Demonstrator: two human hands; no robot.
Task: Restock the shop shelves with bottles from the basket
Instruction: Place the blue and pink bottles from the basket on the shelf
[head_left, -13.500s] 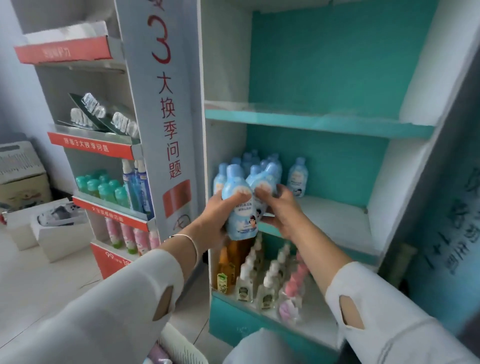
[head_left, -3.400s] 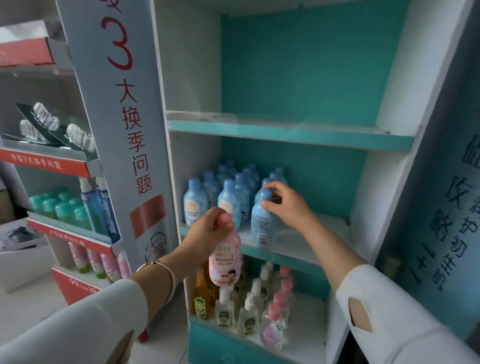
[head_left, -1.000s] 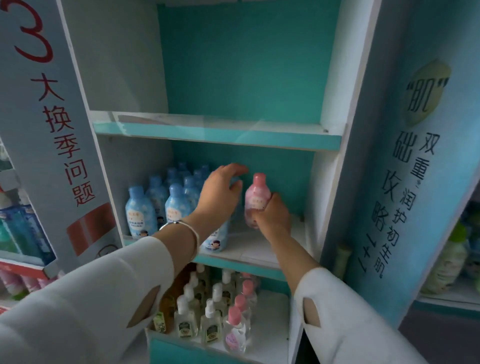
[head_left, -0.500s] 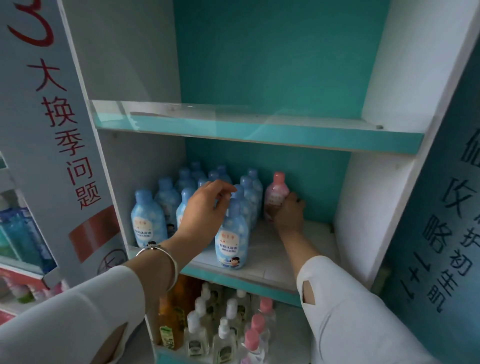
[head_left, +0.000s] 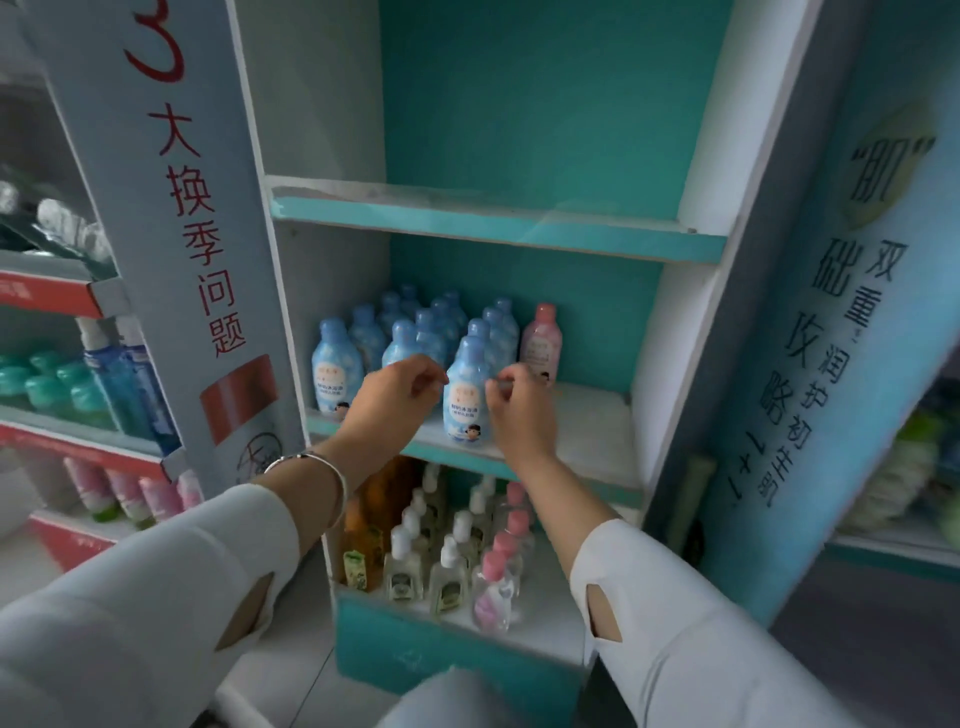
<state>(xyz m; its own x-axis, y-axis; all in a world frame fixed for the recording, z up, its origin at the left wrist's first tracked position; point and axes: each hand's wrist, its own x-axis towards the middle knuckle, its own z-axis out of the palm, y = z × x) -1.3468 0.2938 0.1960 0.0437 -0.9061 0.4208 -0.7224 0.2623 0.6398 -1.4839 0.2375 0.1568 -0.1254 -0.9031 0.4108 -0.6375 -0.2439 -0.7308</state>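
teal-backed shelf (head_left: 587, 415), blue bottle (head_left: 465, 410) between left hand (head_left: 400, 400) and right hand (head_left: 519, 415), both loose, empty

A white shelving unit (head_left: 322, 130) with a teal back panel (head_left: 519, 104) fills the middle of the frame, flanked at left by a grey sign panel (head_left: 156, 291) with red characters and a red-edged rack (head_left: 52, 299), at right by a blue sign panel (head_left: 872, 415) with dark characters, with pale floor (head_left: 296, 649) at lower left.

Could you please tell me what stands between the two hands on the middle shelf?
The head view shows one upright blue bottle at the front of the middle shelf, between the left hand and the right hand; whether they touch it is unclear.
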